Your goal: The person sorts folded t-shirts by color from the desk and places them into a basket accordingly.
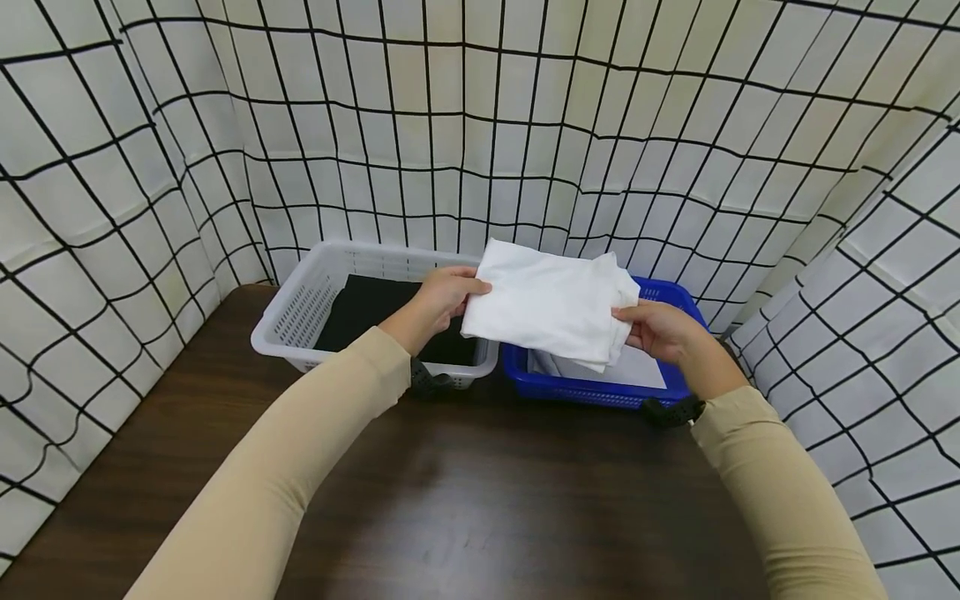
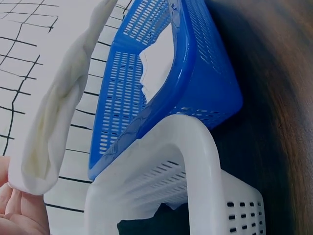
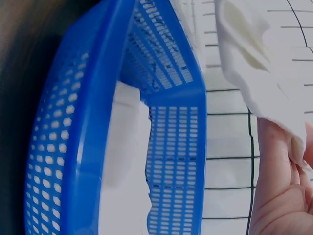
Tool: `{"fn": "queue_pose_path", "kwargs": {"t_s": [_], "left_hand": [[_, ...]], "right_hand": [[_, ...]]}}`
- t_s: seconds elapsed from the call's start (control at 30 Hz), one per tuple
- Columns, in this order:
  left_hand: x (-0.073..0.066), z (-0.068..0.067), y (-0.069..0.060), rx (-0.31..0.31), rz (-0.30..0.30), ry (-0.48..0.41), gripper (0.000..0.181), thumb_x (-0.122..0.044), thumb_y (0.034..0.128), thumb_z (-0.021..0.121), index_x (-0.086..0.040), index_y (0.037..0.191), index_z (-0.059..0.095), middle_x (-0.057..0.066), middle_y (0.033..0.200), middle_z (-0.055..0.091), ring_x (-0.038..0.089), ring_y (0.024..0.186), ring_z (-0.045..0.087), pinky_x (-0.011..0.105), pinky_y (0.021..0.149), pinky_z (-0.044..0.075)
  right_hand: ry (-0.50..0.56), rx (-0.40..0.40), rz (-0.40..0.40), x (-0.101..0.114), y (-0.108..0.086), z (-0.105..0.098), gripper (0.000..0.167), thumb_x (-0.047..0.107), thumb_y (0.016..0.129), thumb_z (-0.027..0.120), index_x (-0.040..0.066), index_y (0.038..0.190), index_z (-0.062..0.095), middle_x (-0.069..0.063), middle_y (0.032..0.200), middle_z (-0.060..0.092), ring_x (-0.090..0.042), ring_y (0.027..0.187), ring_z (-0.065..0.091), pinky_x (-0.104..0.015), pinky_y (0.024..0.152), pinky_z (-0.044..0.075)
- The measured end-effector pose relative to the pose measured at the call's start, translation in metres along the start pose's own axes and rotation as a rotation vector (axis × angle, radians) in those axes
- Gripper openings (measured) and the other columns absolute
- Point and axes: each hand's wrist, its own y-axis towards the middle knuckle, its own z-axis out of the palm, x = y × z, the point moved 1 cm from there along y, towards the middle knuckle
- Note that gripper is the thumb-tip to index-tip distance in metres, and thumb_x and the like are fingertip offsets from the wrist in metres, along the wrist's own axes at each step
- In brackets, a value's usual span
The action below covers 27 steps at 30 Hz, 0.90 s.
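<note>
A folded white cloth (image 1: 551, 300), perhaps a garment, hangs in the air between both hands. The left hand (image 1: 442, 302) pinches its left edge, thumb on top. At the right edge, the right hand (image 1: 663, 333) grips it between thumb and fingers. The cloth's folded layers (image 2: 58, 107) show in the left wrist view. Beneath it stands a blue basket (image 1: 592, 396) with more white cloth (image 3: 124, 166) lying inside. Left of that is a white basket (image 1: 300, 329) holding folded black cloth (image 1: 367, 308); the left hand is above its right part.
Both baskets stand side by side at the back of a dark brown wooden table (image 1: 465, 500). White walls with a black grid pattern (image 1: 420, 125) enclose the table at the back and sides. Dark bands (image 1: 427, 379) sit on the wrists.
</note>
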Motion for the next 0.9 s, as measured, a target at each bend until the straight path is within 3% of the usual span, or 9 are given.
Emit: {"fn": "queue_pose_path", "kwargs": {"t_s": [0.23, 0.6, 0.9], "left_hand": [[0.002, 0.019, 0.009, 0.01, 0.02, -0.054, 0.043, -0.004, 0.0931, 0.066, -0.005, 0.136, 0.059, 0.016, 0.135, 0.062, 0.029, 0.116, 0.064, 0.044, 0.103, 0.052], [0.006, 0.046, 0.021, 0.003, 0.053, -0.067, 0.043, -0.003, 0.0918, 0.067, -0.004, 0.135, 0.06, 0.016, 0.136, 0.061, 0.03, 0.118, 0.064, 0.043, 0.101, 0.054], [0.013, 0.06, 0.024, 0.017, 0.07, -0.005, 0.04, -0.005, 0.0933, 0.066, -0.001, 0.132, 0.06, 0.018, 0.134, 0.062, 0.031, 0.117, 0.065, 0.043, 0.1, 0.054]], "right_hand": [[-0.002, -0.036, -0.011, 0.003, 0.003, -0.012, 0.016, 0.006, 0.103, 0.051, 0.013, 0.116, 0.048, 0.007, 0.086, 0.072, -0.005, 0.079, 0.072, -0.021, 0.073, 0.06], [0.142, -0.105, 0.0, 0.006, 0.003, -0.033, 0.015, 0.004, 0.102, 0.051, 0.013, 0.113, 0.048, 0.005, 0.079, 0.072, -0.006, 0.072, 0.071, -0.02, 0.067, 0.059], [0.153, -0.141, 0.028, 0.005, 0.008, -0.045, 0.015, 0.004, 0.101, 0.051, 0.015, 0.112, 0.047, 0.005, 0.076, 0.071, -0.007, 0.069, 0.07, -0.02, 0.064, 0.058]]}}
